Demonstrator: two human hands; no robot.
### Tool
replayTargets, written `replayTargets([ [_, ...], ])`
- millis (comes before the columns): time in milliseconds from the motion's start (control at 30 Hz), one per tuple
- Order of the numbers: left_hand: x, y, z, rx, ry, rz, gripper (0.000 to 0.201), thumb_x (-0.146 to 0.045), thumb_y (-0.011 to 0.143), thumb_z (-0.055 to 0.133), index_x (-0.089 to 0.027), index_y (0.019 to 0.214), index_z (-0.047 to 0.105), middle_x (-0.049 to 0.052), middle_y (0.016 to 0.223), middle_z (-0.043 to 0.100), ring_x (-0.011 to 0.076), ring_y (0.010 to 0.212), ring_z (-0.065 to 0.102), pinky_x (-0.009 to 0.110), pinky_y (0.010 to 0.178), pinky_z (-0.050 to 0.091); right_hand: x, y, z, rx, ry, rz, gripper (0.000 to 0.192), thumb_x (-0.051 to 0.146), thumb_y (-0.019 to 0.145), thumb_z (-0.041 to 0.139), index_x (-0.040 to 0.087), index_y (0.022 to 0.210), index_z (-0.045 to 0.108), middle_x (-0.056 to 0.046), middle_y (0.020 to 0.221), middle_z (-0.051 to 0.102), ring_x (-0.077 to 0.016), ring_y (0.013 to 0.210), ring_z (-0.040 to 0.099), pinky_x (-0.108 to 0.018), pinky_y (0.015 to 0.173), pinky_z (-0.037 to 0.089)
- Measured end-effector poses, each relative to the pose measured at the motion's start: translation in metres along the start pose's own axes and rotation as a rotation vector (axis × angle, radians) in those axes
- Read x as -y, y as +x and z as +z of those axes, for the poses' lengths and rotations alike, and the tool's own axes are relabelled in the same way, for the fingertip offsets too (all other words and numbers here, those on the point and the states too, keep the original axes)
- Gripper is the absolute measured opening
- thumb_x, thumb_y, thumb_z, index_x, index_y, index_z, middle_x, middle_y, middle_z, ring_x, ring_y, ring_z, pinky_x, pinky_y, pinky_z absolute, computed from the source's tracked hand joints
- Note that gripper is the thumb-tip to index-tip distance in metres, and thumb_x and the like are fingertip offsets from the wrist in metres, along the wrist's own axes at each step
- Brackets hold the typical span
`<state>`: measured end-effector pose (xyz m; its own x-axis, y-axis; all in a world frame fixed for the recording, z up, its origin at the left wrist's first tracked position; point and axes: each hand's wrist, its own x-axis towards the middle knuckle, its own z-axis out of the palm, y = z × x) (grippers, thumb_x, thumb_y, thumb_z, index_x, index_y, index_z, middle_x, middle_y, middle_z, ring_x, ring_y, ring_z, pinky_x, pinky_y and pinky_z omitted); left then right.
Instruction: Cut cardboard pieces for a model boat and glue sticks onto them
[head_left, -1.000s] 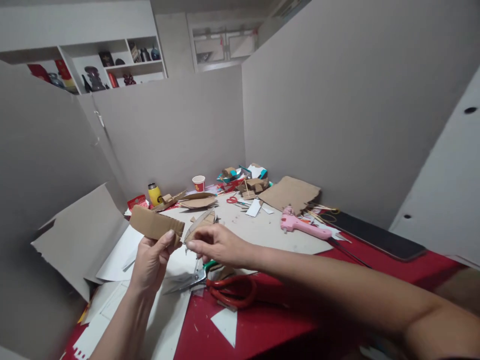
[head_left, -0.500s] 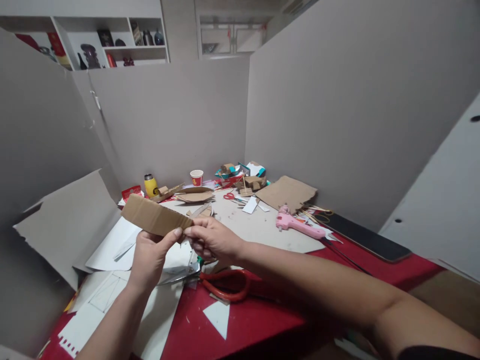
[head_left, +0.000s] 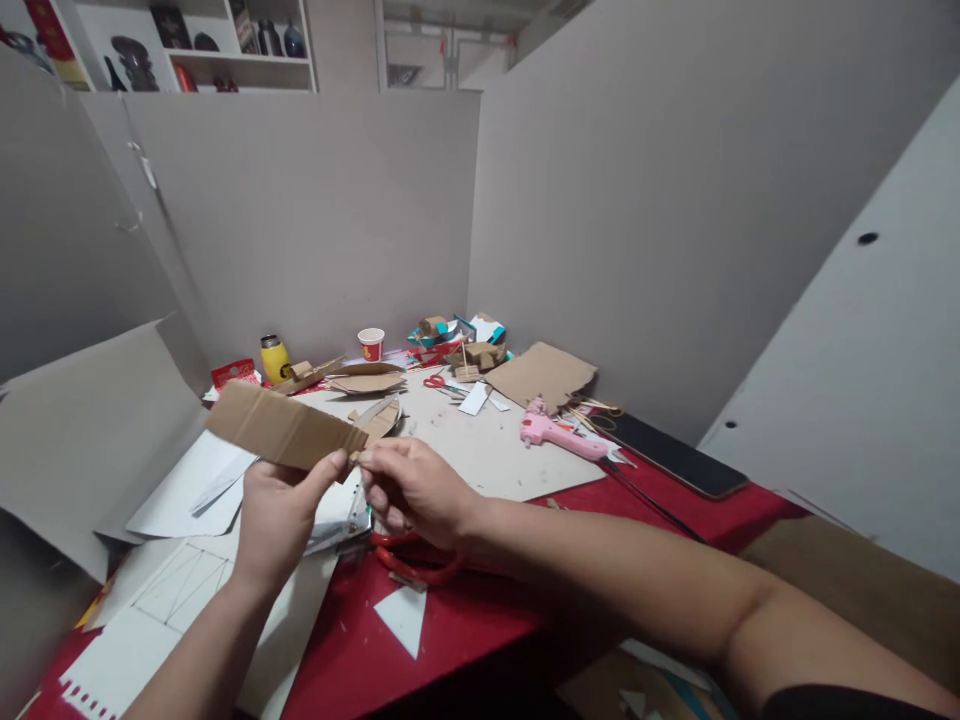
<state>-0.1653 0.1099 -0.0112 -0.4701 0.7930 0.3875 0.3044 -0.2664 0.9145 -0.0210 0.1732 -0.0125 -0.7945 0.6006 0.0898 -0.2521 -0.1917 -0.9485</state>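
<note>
A strip of brown cardboard (head_left: 274, 425) is held up above the table, tilted down to the right. My left hand (head_left: 289, 505) grips its lower edge, thumb in front and fingers behind. My right hand (head_left: 409, 485) pinches at the strip's right end, where a small torn bit shows between thumb and forefinger. Below my right hand lie large scissors with red handles (head_left: 420, 575), their blades partly hidden. A white paper triangle (head_left: 405, 615) rests on the red cloth just in front of them.
A pink glue gun (head_left: 562, 437) lies to the right, near a black phone (head_left: 671, 455). Behind are a cardboard sheet (head_left: 544, 375), small red scissors (head_left: 435, 382), a paper cup (head_left: 371, 345) and a yellow jar (head_left: 275, 360). Paper with drawn lines (head_left: 184, 585) lies at left. Grey panels enclose the table.
The view has swung slightly right and down, so things sit further left. The strip's broad face is turned more toward me, and my right fingers have drawn slightly away from my left thumb.
</note>
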Motion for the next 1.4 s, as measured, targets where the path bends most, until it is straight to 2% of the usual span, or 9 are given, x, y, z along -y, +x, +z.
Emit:
replayTargets([
  [100, 0.003, 0.008, -0.003, 0.147, -0.315, -0.193, 0.031, -0.026, 0.063, 0.078, -0.012, 0.090, 0.072, 0.009, 0.084, 0.075, 0.0215, 0.073, 0.068, 0.029, 0.065, 0.053, -0.002, -0.012, -0.012, -0.198, -0.632, -0.547, 0.021, 0.033, 0.085, 0.056, 0.019, 0.070, 0.051, 0.003, 0.057, 0.050, -0.0098, 0.049, 0.045, -0.023, 0.048, 0.039],
  [200, 0.009, 0.011, -0.003, 0.254, -0.426, -0.301, 0.034, -0.022, 0.063, 0.078, -0.011, 0.095, 0.071, 0.011, 0.086, 0.073, 0.0203, 0.072, 0.067, 0.029, 0.063, 0.054, 0.000, -0.015, -0.026, -0.142, -1.229, -0.908, 0.009, 0.025, 0.088, 0.052, 0.018, 0.089, 0.058, -0.006, 0.079, 0.060, -0.0155, 0.072, 0.053, -0.028, 0.066, 0.045],
  [300, 0.012, 0.009, -0.001, 0.333, -0.427, -0.334, 0.027, -0.022, 0.066, 0.076, -0.012, 0.091, 0.071, 0.008, 0.076, 0.071, 0.0166, 0.065, 0.064, 0.027, 0.059, 0.053, 0.002, -0.010, -0.033, -0.019, -1.592, -1.022, 0.015, 0.019, 0.091, 0.045, 0.015, 0.096, 0.060, -0.010, 0.087, 0.061, -0.0175, 0.079, 0.054, -0.028, 0.069, 0.044],
  [433, 0.013, 0.007, 0.001, 0.352, -0.389, -0.352, 0.027, -0.021, 0.065, 0.075, -0.014, 0.091, 0.072, 0.007, 0.077, 0.071, 0.0164, 0.064, 0.063, 0.027, 0.058, 0.053, 0.003, -0.005, -0.033, 0.057, -1.772, -1.055, 0.018, 0.015, 0.092, 0.044, 0.015, 0.085, 0.060, -0.007, 0.077, 0.058, -0.0159, 0.070, 0.050, -0.026, 0.063, 0.038],
  [567, 0.011, 0.008, 0.002, 0.322, -0.320, -0.324, 0.020, -0.019, 0.062, 0.076, -0.012, 0.081, 0.073, 0.006, 0.071, 0.071, 0.0162, 0.059, 0.062, 0.025, 0.054, 0.050, 0.005, -0.004, -0.028, 0.143, -1.823, -1.028, 0.022, 0.011, 0.091, 0.041, 0.014, 0.076, 0.057, -0.005, 0.072, 0.055, -0.0150, 0.065, 0.046, -0.027, 0.060, 0.035],
  [700, 0.009, 0.006, 0.003, 0.309, -0.185, -0.160, 0.010, -0.019, 0.061, 0.074, -0.014, 0.070, 0.073, 0.003, 0.062, 0.069, 0.0161, 0.055, 0.059, 0.024, 0.053, 0.047, 0.004, 0.000, -0.027, 0.147, -1.797, -0.885, 0.019, 0.010, 0.090, 0.040, 0.014, 0.079, 0.055, -0.007, 0.075, 0.056, -0.0158, 0.066, 0.047, -0.026, 0.059, 0.036],
  [933, 0.008, -0.002, 0.009, 0.291, 0.054, 0.040, 0.008, -0.016, 0.068, 0.065, -0.016, 0.071, 0.072, 0.002, 0.068, 0.072, 0.0192, 0.064, 0.063, 0.025, 0.059, 0.047, 0.003, 0.005, -0.031, 0.100, -1.504, -0.611, 0.007, 0.011, 0.084, 0.048, 0.016, 0.081, 0.051, -0.005, 0.077, 0.059, -0.0147, 0.068, 0.052, -0.024, 0.063, 0.041],
  [1200, 0.006, -0.008, 0.013, 0.092, 0.006, 0.008, 0.011, -0.023, 0.068, 0.070, -0.014, 0.072, 0.072, 0.003, 0.072, 0.073, 0.0196, 0.066, 0.065, 0.025, 0.058, 0.048, -0.005, 0.001, -0.023, -0.065, -1.660, -0.832, 0.017, 0.015, 0.091, 0.038, 0.016, 0.083, 0.053, -0.010, 0.081, 0.058, -0.0192, 0.075, 0.051, -0.029, 0.068, 0.040],
  [1400, 0.005, -0.010, 0.014, -0.134, 0.129, 0.100, 0.008, -0.023, 0.066, 0.071, -0.015, 0.067, 0.072, 0.003, 0.068, 0.073, 0.0198, 0.064, 0.065, 0.024, 0.058, 0.046, -0.016, 0.012, -0.007, -0.313, -1.251, -0.718, 0.014, 0.020, 0.090, 0.044, 0.018, 0.081, 0.054, -0.005, 0.079, 0.058, -0.0164, 0.074, 0.053, -0.027, 0.069, 0.042],
])
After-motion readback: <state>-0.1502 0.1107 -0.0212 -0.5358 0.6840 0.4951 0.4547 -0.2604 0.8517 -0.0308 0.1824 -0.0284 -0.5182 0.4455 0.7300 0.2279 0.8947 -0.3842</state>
